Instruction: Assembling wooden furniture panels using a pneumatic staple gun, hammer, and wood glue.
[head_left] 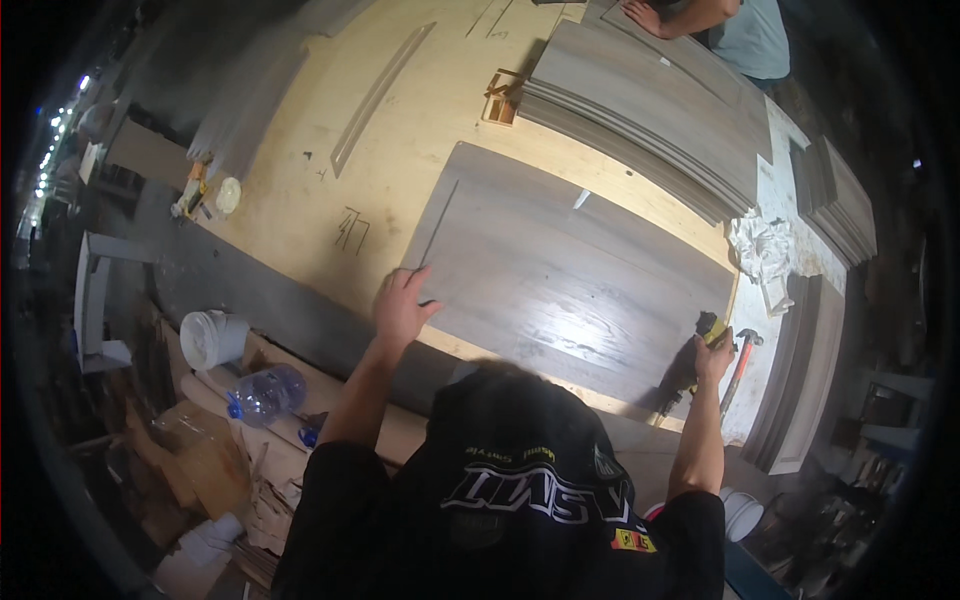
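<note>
Saw the panel (560,265) lying flat on the bench (280,220), with its broad grey-brown face up, just in front of the body and between both hands. Looked stiff and, judging by the breadth, fairly heavy, perhaps awkward to lift from one side alone. Shone brightly toward the near edge, so likely to feel smooth and a little slippery under bare skin; probably tough in the middle, yet prone to chipped corners and a scratched finish. Seemed best to take hold of by two opposite edges, with fingers beneath and thumbs on top, rather than by pressing on the glossy face. Noticed a white tag (582,199) on that face, toward the far edge, and a dark line (440,222) near the left end; could not tell whether rod or groove. Found the left hand (403,308) at the near left corner, with thumb and fingers spread, clasping nothing visible; could not tell how firmly pressed down. Made out the right hand (713,357) by the right edge, wrapped around a yellow-and-black tool (712,328). Spotted a hammer (739,370) just right of that grip, a crumpled white cloth (762,250) farther up, a stack (650,110) of similar boards past the far edge, and a co-worker's hand (643,17) at the far side.
</note>
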